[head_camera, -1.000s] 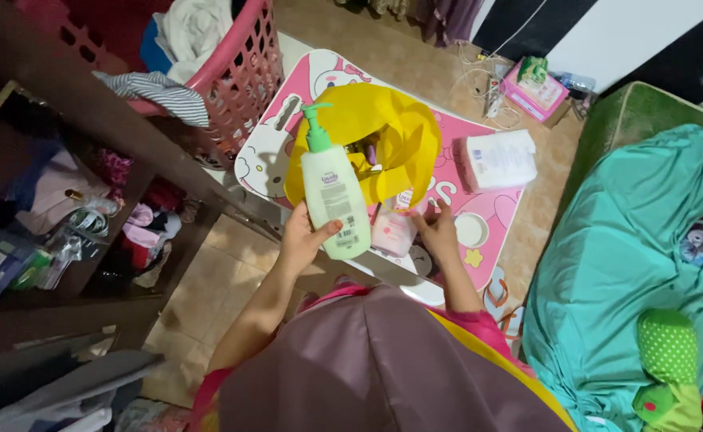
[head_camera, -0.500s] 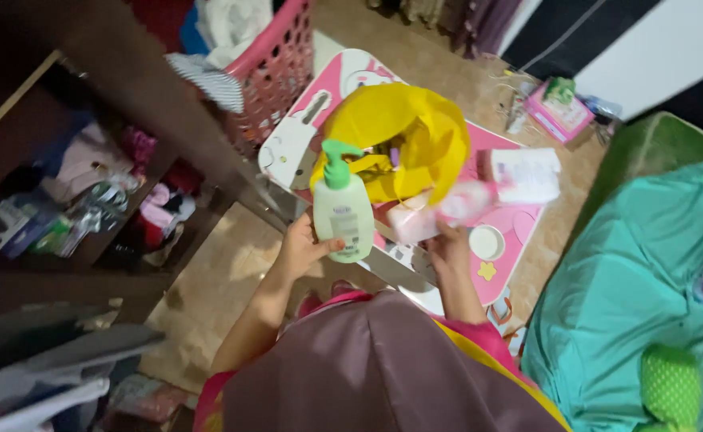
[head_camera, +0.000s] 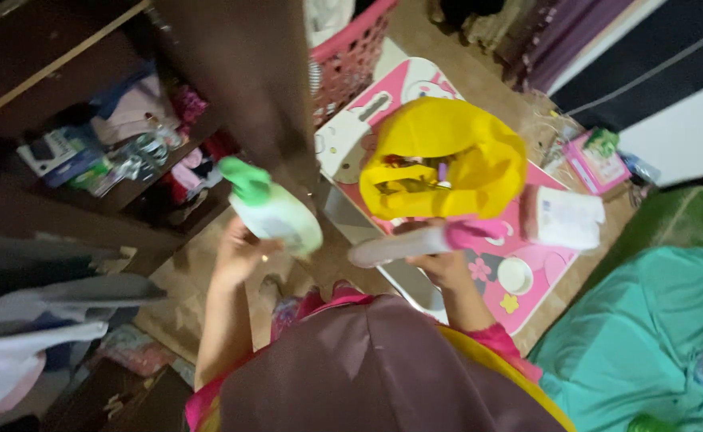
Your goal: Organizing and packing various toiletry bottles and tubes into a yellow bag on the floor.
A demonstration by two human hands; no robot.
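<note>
My left hand grips a pale green pump bottle with a darker green pump head, tilted toward the wooden shelf on the left. My right hand holds a long whitish tube with a pink cap, lying roughly level over the pink and white low table. An open yellow bag with small items inside sits on that table just beyond the tube.
A white packet and a small white round lid lie on the table. A pink laundry basket stands behind it. The dark shelf unit holds clutter. A teal cloth lies at right, a small pink box beyond.
My left hand has carried the pump bottle leftward toward the shelf and tilted it. My right hand has lifted the pink-capped tube off the table. The view has swung left.
</note>
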